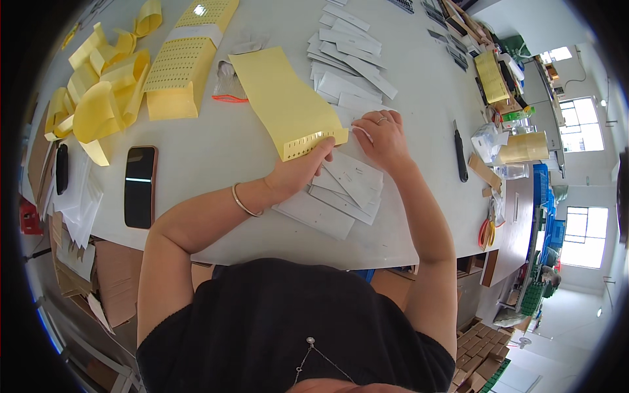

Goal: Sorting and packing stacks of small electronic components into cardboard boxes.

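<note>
A long yellow sheet (278, 92) stretches over the table, its near edge bearing a row of small black-marked labels. My left hand (298, 171) grips that near edge with the thumb on top. Close beside it, my right hand (385, 139) is closed in a pinch at the sheet's right corner. A small white piece shows at its fingertips, too small to make out fully. Loose white cards (337, 203) lie under and beside my left hand. Farther off, more white cards (347, 59) form an overlapping pile beyond my right hand.
Curled yellow backing strips (98, 114) and a stack of yellow label sheets (175, 75) lie at the left. A phone (140, 187) rests near my left forearm. A clear bag with a red edge (229, 84) touches the sheet. At the right lies a black utility knife (461, 154).
</note>
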